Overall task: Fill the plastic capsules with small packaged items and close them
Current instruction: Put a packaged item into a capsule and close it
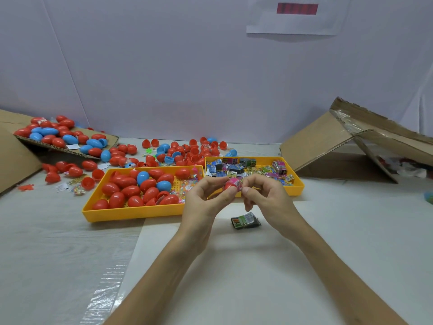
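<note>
The light is bright, even and slightly cool, and seems to come from above. Shadows are weak: pale ones lie under the yellow tray [131, 213] and inside the tilted cardboard box [323, 141]. The red capsules [131, 191] carry small white highlights, and clear tape [105, 289] on the table [46, 242] glares. The wide lens stretches the edges (the forearms [164, 266] look very long). The print on the wall label [297, 8] is blurred.

Two yellow trays [131, 213] [297, 186], two hands [206, 202] [269, 198], one loose dark packet [246, 220], dozens of red capsules [117, 199].

Pink packet [236, 182] pokes from red capsule half [228, 186].
</note>
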`<state>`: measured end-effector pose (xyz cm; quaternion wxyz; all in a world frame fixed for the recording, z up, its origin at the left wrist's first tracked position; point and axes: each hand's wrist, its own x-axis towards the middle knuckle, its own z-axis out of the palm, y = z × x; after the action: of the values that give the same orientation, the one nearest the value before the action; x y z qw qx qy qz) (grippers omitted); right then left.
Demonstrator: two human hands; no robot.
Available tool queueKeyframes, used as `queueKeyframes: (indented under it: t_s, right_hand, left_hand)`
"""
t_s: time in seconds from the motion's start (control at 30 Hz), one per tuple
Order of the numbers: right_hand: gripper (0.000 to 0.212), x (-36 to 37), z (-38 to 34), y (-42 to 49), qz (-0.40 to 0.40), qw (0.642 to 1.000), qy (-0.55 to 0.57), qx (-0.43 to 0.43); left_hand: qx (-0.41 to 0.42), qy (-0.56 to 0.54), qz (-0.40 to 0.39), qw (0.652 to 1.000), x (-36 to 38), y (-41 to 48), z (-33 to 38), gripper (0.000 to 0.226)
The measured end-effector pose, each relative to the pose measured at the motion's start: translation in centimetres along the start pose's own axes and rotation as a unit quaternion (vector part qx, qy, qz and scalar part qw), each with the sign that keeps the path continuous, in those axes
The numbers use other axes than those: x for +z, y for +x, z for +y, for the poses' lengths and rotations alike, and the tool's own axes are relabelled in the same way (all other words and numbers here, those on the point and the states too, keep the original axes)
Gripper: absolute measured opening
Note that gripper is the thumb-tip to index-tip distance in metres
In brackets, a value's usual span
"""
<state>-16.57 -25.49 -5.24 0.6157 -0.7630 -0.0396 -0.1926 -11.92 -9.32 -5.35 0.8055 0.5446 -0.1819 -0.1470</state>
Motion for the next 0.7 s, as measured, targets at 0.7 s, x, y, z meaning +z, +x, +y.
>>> queueKeyframes:
  t_s: [0.7]
  right_hand:
    - [0.007,0.50,0.39,0.06,0.024,0.998,-0.045,-0.033]
  left_hand:
    - [-0.020,-0.026,-0.020,0.999,0.58,-0.41,0.25,0.042]
